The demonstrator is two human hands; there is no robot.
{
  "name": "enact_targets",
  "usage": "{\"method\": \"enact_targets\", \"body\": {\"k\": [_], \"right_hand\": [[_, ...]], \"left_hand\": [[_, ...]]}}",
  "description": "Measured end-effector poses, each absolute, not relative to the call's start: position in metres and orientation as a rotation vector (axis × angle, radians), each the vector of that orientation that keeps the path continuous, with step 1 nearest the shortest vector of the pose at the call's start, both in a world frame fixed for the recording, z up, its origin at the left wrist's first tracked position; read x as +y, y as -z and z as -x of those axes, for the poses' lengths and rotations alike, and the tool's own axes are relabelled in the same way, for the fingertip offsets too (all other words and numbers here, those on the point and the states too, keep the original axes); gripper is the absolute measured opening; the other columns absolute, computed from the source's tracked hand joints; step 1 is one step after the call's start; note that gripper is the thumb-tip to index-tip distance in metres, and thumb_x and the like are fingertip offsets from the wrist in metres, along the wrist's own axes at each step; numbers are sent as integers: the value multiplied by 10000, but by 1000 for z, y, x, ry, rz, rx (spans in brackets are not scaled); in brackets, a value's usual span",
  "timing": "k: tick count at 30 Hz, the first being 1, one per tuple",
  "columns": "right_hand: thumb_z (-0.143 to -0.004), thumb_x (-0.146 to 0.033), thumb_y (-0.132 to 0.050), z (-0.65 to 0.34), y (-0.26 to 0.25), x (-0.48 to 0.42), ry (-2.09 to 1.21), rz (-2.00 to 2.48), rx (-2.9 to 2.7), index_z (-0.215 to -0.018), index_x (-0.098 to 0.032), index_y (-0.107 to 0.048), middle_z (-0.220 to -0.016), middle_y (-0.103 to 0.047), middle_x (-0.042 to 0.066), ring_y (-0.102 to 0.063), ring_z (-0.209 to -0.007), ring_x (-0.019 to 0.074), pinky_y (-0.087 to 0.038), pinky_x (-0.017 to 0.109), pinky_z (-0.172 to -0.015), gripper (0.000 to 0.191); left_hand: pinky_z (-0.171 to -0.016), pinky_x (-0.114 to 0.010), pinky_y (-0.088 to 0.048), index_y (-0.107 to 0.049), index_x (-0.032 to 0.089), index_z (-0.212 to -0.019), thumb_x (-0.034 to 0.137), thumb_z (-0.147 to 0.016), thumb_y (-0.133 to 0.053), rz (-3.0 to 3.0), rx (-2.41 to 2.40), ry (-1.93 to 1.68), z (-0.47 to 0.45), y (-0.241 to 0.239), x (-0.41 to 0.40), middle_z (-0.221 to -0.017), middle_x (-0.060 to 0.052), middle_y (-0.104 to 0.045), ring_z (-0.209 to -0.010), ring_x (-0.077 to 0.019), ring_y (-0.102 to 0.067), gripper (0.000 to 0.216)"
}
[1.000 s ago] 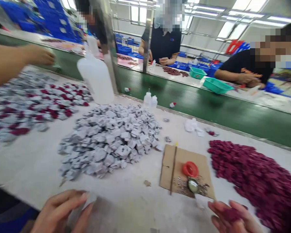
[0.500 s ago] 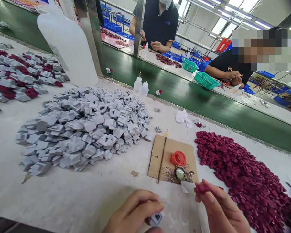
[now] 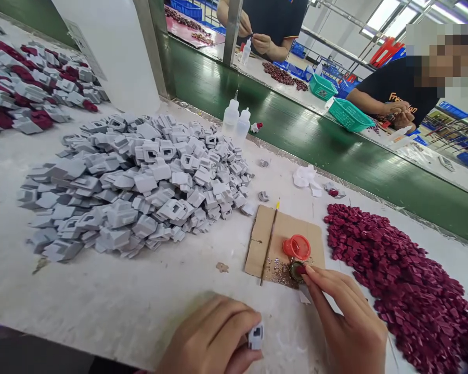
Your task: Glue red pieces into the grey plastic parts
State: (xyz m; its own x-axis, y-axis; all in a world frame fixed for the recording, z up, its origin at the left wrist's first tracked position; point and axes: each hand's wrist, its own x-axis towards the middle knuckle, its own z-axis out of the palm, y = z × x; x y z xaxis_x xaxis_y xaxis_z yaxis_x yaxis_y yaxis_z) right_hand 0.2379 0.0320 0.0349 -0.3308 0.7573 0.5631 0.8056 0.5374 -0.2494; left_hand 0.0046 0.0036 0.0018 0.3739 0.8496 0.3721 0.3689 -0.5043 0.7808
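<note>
The right hand has moved forward from the table edge since half a second ago, and its fingertips, pinched on a small dark red piece, now press it against the glue blob on the cardboard pad. The left hand has stayed low near the table's front edge, thumb and fingers closed around a single grey plastic housing with its open face turned toward the camera. A red cap sits on the cardboard just behind the glue, and a thin stick lies along the pad's fold. To the right spreads a heap of dark red pieces; to the left, a large pile of grey housings. Two small dropper bottles stand behind the grey pile beside the green conveyor belt. Across the belt, other workers sit at their own bench with teal baskets.
</note>
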Motion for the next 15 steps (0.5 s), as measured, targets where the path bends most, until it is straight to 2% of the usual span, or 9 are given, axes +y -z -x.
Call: {"method": "enact_targets", "body": {"k": [6, 10, 12, 15], "right_hand": [[-951, -55, -589, -237, -34, 31, 94, 1276, -2125, -1014, -104, -646, -972, -656, 66, -604, -924, 141, -466, 242, -902, 98], [-922, -51, -633, -232, -38, 22, 63, 1300, -2009, -1037, -121, -648, -980, -657, 64, -619, -894, 139, -483, 248, -877, 135], [-903, -45, -643, -227, -38, 13, -59, 1318, -1876, -1080, -135, -634, -976, -655, 64, -633, -863, 145, -513, 250, -807, 199], [-937, -56, -578, -213, -30, -4, -416, 1162, -1938, -1152, -173, -590, -913, -657, 38, -650, -784, 136, -541, 226, -671, 246]], "left_hand": [[-794, -290, -490, -593, 177, -989, 298, -956, -579, -2030, 1062, -1016, -7, -3, 6, -867, -21, -683, -826, -196, -567, 126], [-692, -298, -478, -555, 180, -900, 291, -959, -570, -2033, 1133, -1018, -8, -2, 3, -794, -25, -627, -775, -204, -554, 126], [-619, -295, -460, -522, 183, -862, 272, -944, -588, -2070, 1172, -1042, -9, -2, 3, -751, -18, -591, -719, -201, -539, 138], [-556, -285, -428, -481, 196, -835, 213, -900, -631, -2077, 1220, -1022, -12, -4, 3, -716, 0, -556, -688, -200, -530, 165]]}}
